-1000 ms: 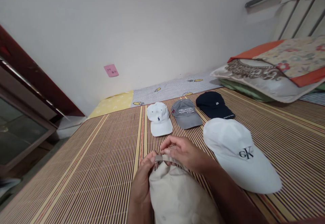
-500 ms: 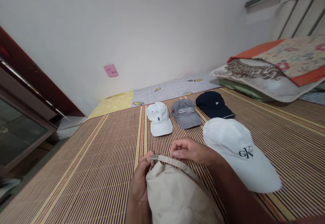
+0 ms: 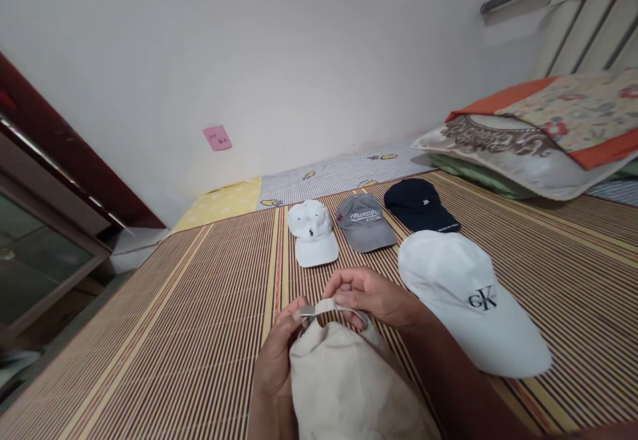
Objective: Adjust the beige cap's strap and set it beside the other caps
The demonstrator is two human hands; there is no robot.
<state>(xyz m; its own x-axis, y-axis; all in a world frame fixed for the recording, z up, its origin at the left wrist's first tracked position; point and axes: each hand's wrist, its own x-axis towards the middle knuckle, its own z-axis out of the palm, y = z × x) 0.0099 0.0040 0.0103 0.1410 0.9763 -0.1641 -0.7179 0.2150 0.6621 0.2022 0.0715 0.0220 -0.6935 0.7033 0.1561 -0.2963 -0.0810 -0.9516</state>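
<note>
A beige cap (image 3: 356, 380) is between my hands, its back strap (image 3: 327, 306) toward the far side. My left hand (image 3: 280, 343) is closed on the cap's edge beside the metal buckle (image 3: 308, 311). The fingers of my right hand (image 3: 371, 294) pinch the strap to the right of the buckle, and the strap bows up from the cap's opening. Just beyond my hands lie a small white cap (image 3: 315, 234) and a grey cap (image 3: 367, 222). To the right of my right forearm rests a larger white cap (image 3: 448, 270) with dark letters.
A black cap (image 3: 416, 204) lies behind the larger white cap on the striped mat (image 3: 164, 320). Pillows (image 3: 518, 151) are stacked at the right, below a radiator (image 3: 588, 28). A pink note (image 3: 217, 137) sticks to the wall. At the left stands a glass-fronted cabinet (image 3: 40, 267).
My right fingers have moved slightly left and now grip the strap. The strap, which lay flatter before, is now lifted into an arch near the buckle.
</note>
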